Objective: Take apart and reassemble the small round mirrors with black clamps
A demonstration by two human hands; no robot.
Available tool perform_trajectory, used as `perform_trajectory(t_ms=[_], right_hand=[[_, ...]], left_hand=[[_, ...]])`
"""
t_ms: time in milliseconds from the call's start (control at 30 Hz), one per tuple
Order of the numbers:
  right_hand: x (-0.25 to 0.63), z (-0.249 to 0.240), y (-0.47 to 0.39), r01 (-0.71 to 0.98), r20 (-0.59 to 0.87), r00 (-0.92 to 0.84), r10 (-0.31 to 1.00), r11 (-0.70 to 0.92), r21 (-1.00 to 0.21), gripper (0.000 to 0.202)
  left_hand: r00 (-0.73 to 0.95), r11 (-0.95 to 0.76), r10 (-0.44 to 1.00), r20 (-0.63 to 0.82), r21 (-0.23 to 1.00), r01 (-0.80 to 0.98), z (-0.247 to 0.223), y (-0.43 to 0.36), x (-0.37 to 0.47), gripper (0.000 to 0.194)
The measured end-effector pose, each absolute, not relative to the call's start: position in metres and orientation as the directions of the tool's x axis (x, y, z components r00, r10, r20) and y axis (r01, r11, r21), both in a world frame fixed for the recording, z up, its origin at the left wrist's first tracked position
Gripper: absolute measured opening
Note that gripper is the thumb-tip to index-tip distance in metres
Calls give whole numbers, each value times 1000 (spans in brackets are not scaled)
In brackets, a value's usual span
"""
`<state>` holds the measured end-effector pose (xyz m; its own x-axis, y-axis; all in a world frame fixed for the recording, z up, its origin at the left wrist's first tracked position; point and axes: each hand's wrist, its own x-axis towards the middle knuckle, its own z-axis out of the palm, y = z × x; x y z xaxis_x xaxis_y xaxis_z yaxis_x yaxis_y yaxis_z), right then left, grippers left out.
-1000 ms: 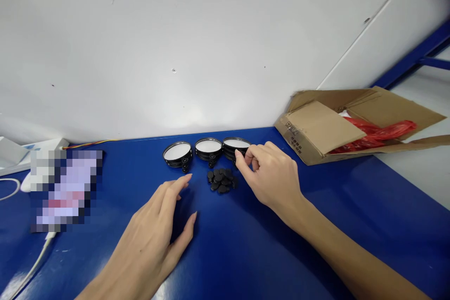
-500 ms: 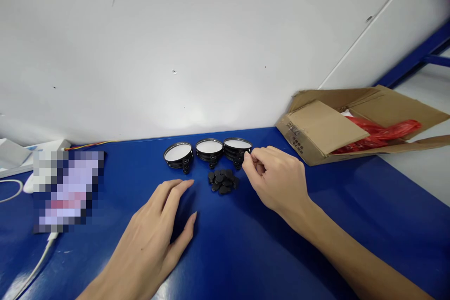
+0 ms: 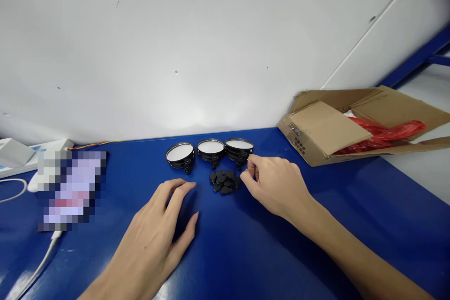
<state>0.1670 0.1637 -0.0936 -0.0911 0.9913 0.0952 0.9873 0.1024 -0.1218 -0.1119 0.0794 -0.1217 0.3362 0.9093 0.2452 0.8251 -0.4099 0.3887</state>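
Note:
Three stacks of round, black-rimmed mirrors, the left stack, the middle stack and the right stack, stand in a row near the wall. Small black jointed mounts stick out at their fronts. In front of them lies a pile of small round black pieces. My right hand is at the pile's right side, its fingers curled in; whatever they may hold is hidden. Left of the pile, my left hand hovers or rests with thumb and fingers apart, holding nothing.
A blue table meets a white wall. At the right sits an open cardboard box with a red plastic bag inside. To the left are a blurred-out phone, a white cable and a white power strip.
My right hand has drawn back slightly from the right mirror stack and come lower, beside the black pieces. My left hand has kept its pose. The view has shifted a little.

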Motion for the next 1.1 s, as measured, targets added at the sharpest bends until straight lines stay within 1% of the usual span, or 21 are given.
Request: perform_trajectory(t_ms=[267, 533, 700, 867, 1000, 1100], right_hand=[[166, -91, 161, 992, 70, -59, 996, 67, -109, 31], [165, -91, 160, 989, 114, -67, 991, 81, -125, 31], [165, -93, 157, 980, 181, -78, 980, 108, -164, 31], [164, -98, 153, 954, 350, -143, 926, 222, -199, 33], [161, -101, 148, 889, 492, -236, 838, 391, -239, 31], [156, -103, 142, 824, 542, -321, 776, 511, -244, 25]], left_hand=[[331, -404, 912, 243, 383, 831, -123, 80, -113, 47], [321, -393, 915, 244, 371, 841, -125, 84, -114, 49], [323, -399, 913, 250, 372, 838, -125, 84, -114, 49], [323, -394, 916, 240, 375, 839, -126, 84, -115, 50], [329, -400, 913, 242, 368, 839, -125, 84, -115, 49], [335, -408, 909, 247, 364, 837, -124, 85, -115, 48]])
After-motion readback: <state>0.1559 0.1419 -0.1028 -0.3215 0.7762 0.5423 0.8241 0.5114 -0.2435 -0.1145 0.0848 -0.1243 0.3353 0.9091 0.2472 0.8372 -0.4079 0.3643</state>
